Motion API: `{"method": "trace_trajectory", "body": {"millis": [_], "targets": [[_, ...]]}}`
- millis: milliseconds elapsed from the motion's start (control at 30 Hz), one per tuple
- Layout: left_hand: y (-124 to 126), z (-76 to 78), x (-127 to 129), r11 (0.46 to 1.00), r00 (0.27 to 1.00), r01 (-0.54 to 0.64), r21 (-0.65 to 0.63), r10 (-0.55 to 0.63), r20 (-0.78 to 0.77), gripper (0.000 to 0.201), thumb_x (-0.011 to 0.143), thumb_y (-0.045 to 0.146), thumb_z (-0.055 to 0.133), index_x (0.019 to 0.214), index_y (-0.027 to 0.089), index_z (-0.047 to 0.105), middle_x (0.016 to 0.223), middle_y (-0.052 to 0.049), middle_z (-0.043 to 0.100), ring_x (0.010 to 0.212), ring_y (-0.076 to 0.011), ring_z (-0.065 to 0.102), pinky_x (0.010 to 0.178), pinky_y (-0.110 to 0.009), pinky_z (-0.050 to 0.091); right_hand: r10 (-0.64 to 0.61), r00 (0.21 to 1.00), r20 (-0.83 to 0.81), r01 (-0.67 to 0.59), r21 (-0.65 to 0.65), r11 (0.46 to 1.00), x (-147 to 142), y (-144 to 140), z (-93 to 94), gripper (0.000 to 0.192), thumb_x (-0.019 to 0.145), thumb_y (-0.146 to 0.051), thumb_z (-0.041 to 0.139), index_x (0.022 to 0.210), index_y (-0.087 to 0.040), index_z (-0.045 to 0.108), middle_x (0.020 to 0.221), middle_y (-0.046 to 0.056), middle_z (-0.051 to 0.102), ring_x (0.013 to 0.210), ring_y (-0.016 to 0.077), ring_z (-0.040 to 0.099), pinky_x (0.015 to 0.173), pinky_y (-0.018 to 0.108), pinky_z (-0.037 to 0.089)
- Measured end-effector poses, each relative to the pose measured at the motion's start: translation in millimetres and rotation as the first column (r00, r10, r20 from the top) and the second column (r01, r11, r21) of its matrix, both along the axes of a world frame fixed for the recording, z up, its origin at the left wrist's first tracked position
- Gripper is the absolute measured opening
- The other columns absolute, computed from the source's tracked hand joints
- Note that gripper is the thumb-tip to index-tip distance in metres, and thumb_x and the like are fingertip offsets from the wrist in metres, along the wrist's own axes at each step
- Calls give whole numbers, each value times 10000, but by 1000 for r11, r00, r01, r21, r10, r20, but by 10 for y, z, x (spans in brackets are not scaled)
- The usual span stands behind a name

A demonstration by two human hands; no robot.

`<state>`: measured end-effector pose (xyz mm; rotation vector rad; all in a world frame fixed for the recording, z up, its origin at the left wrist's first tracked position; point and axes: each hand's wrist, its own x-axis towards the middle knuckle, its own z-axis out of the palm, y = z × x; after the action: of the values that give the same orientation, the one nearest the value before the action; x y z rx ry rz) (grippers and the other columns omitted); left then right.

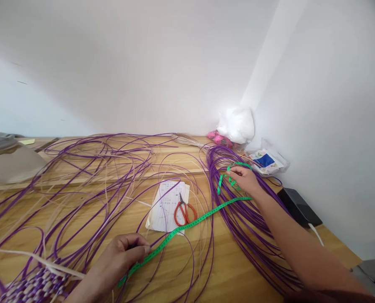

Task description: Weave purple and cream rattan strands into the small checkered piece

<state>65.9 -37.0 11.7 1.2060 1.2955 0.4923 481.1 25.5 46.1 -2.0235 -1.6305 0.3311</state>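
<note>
A green tape measure (203, 217) stretches diagonally over the wooden table, from beneath my left hand (124, 252) up toward the right. My left hand is closed in a pinch at a purple strand (157, 241), right beside the tape. In my right hand (244, 179), pinched fingers hold the loose, curled end of the same tape above a large purple coil (220, 158). At the lower left lies a woven purple-and-white piece (38, 286), with long strands running out of it. Red-handled scissors (185, 212) rest on a handwritten paper sheet (167, 206) between my hands.
Loose purple and pale strands (105, 168) spread across the left half of the table. White plastic bags (238, 125) and a white-and-blue packet (266, 160) sit at the back right. A black box (299, 207) with a white cable stands near the right edge. Walls rise behind.
</note>
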Motion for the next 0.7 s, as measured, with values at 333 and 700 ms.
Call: {"method": "trace_trajectory", "body": {"millis": [333, 700], "targets": [[-5, 6, 20, 1000, 1000, 14, -2, -14, -12, 349, 629, 506, 708, 633, 160, 666, 530, 35, 465, 488, -81, 281, 468, -208, 172, 495, 868, 41, -482, -170, 860, -602, -598, -217, 217, 717, -110, 675, 928, -156, 660, 862, 46, 601, 780, 167, 544, 709, 268, 402], [17, -153, -46, 998, 998, 38, -43, -36, 49, 312, 635, 462, 734, 669, 158, 675, 561, 16, 529, 531, -110, 396, 510, -198, 265, 348, 934, 77, -346, -40, 937, -99, -338, 485, 101, 720, -87, 617, 741, -183, 639, 691, -4, 628, 690, 155, 583, 683, 261, 437]]}}
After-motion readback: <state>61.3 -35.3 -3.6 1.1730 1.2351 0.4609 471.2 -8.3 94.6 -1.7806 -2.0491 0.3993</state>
